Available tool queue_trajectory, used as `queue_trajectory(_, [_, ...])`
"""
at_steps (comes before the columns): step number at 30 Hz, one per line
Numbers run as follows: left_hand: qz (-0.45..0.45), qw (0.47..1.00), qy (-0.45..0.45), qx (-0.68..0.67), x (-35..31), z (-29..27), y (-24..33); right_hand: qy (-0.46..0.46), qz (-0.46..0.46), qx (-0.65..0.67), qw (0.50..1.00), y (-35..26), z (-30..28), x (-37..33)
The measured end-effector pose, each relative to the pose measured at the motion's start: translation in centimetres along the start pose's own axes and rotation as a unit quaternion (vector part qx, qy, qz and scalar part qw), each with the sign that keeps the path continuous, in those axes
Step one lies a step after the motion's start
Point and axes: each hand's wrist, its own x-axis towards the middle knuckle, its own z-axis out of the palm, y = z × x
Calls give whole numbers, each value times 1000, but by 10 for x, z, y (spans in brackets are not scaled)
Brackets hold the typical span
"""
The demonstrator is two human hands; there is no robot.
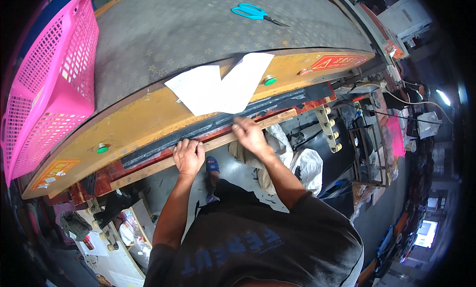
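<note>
My left hand (188, 156) rests across a long wooden bar (218, 142) at the machine's front edge, its fingers bent and held together over a black strip (163, 150). Farther right, my right hand (250, 135) lies over the same bar with its fingers curled toward the black strip. Whatever either hand grips is hidden beneath the fingers. Just beyond my hands, white sheets (201, 91) hang over the yellow front panel (134, 116). A green button (269, 81) sits beside them on the right, another green button (102, 148) at the left.
Teal-handled scissors (250, 11) lie on the grey patterned tabletop (183, 31). At the left stands a pink plastic basket (74, 79). White sacks (307, 170) are on the floor to my right. A metal rack (369, 153) stands farther right. Below the left end is an open box (134, 230).
</note>
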Motion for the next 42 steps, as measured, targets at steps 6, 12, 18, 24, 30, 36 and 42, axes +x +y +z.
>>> queue_trajectory(6, [-34,999,1,-4,3,-4,7,72,-127,-114,983,10,31,-8])
queue_trajectory(12, [-35,999,24,-3,-1,3,5,88,-144,-96,981,14,32,-9])
queue_trajectory(18, [-51,998,-29,-7,-37,-18,34,52,-111,-84,989,8,18,-54])
queue_trajectory(24, [-34,994,-39,-99,-52,-32,81,58,-19,-27,998,-24,-23,-55])
queue_trajectory(30, [74,989,49,-114,-65,-5,100,-4,-9,-214,977,-46,36,-62])
queue_trajectory(36, [46,994,16,-96,-136,-11,121,-28,-11,-78,997,-35,-12,-112])
queue_trajectory(42, [49,994,16,-93,-154,-17,128,-22,203,424,882,-2,-97,-116])
